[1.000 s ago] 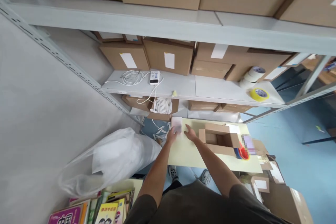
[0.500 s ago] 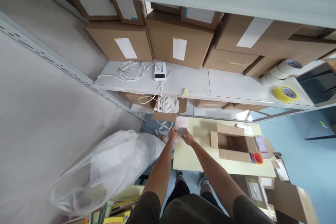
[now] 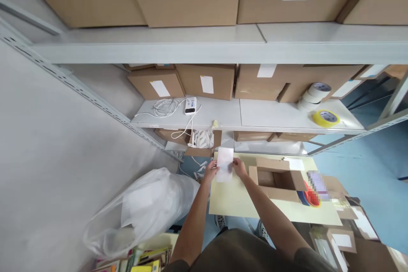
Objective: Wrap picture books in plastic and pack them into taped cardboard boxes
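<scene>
Between my two hands is a flat, white, translucent sheet (image 3: 225, 163), possibly a foam pouch; the view does not settle which. My left hand (image 3: 211, 171) pinches its left edge, and my right hand (image 3: 239, 167) grips the opposite edge. The sheet is held above the left part of a pale yellow table (image 3: 234, 203). Just beyond it, an open cardboard box (image 3: 199, 151) on the low shelf holds many small white wrapped pieces (image 3: 203, 139). To the right on the table stands an open brown carton (image 3: 276, 193).
A large clear plastic bag (image 3: 146, 204) with white contents bulges at the left. The shelf (image 3: 219, 110) carries a white power device (image 3: 190, 105), coiled cable (image 3: 164, 108) and a yellow tape roll (image 3: 325, 118). Cartons (image 3: 344, 242) are stacked at lower right, books (image 3: 149, 263) at lower left.
My hands have moved apart, and the sheet now shows larger and flatter between them. My view has shifted, bringing the upper shelf's boxes into sight.
</scene>
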Action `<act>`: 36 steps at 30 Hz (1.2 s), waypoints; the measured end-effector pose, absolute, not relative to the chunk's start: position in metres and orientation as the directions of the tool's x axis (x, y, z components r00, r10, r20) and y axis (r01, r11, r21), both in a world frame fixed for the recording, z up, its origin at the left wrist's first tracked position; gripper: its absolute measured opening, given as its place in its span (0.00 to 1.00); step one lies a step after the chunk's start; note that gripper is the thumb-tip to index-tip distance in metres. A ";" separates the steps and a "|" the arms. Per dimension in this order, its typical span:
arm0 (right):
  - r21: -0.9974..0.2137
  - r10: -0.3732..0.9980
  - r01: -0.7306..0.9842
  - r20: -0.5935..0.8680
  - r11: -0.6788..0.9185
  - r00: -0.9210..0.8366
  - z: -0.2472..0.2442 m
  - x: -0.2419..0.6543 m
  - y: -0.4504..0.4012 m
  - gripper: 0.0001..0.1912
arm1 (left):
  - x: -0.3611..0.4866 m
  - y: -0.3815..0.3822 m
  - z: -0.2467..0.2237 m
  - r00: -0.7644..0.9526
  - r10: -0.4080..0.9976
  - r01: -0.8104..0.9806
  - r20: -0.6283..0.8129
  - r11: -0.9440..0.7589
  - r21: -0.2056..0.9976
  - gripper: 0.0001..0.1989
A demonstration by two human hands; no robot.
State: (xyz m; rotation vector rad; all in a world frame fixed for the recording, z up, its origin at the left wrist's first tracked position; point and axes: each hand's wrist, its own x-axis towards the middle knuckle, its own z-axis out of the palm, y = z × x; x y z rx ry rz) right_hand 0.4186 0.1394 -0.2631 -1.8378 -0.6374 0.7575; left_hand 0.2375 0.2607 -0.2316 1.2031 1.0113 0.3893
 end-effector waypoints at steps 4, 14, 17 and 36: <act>-0.958 0.716 0.086 -0.143 -0.273 0.683 -0.223 0.451 0.114 0.22 | 0.268 0.235 -0.186 0.562 0.734 0.191 -0.381 0.333 0.923 0.25; -0.912 0.685 0.182 -0.134 -0.368 0.716 -0.168 0.573 -0.007 0.24 | 0.398 0.100 -0.141 0.503 0.787 0.347 -0.356 0.194 0.918 0.25; -0.856 0.723 0.293 -0.128 -0.426 0.678 -0.154 0.606 -0.029 0.22 | 0.421 0.057 -0.144 0.494 0.751 0.368 -0.438 0.276 0.888 0.22; -0.735 0.799 0.484 -0.130 -0.475 0.587 -0.157 0.640 -0.084 0.31 | 0.375 0.030 -0.166 0.177 0.924 0.814 -0.340 0.056 0.578 0.20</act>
